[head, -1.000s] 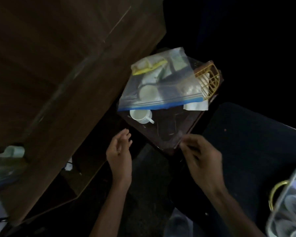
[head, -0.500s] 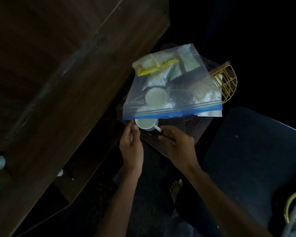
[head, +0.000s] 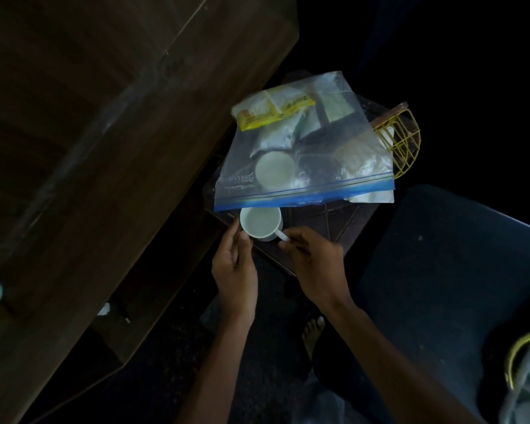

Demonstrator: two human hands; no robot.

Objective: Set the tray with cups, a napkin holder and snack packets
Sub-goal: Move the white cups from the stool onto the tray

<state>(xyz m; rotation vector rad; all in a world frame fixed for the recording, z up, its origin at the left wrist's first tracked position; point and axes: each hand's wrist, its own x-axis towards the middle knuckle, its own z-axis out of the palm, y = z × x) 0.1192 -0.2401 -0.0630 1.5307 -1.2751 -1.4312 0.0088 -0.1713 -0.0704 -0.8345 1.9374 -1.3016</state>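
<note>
A dark wooden tray (head: 334, 224) lies in the middle of the view. On its near corner stands a white cup (head: 259, 223). My right hand (head: 314, 261) pinches the cup's handle, and my left hand (head: 234, 264) touches the cup's left side with its fingertips. A clear zip bag with a blue seal (head: 303, 148) covers most of the tray; inside it show a second white cup (head: 274, 170) and snack packets (head: 273, 113), one of them yellow. A yellow wire napkin holder (head: 400, 142) sticks out from under the bag at the tray's right edge.
A large dark wooden cabinet (head: 104, 148) fills the left side, close to the tray. A dark blue surface (head: 456, 270) lies to the right. A wire rack with a yellow handle (head: 523, 371) shows at the bottom right corner. My bare foot (head: 312, 332) is on the floor below.
Both hands moved up from below the tray to the white cup. The right hand took the handle and the left hand came against the cup's side. The view shifted closer.
</note>
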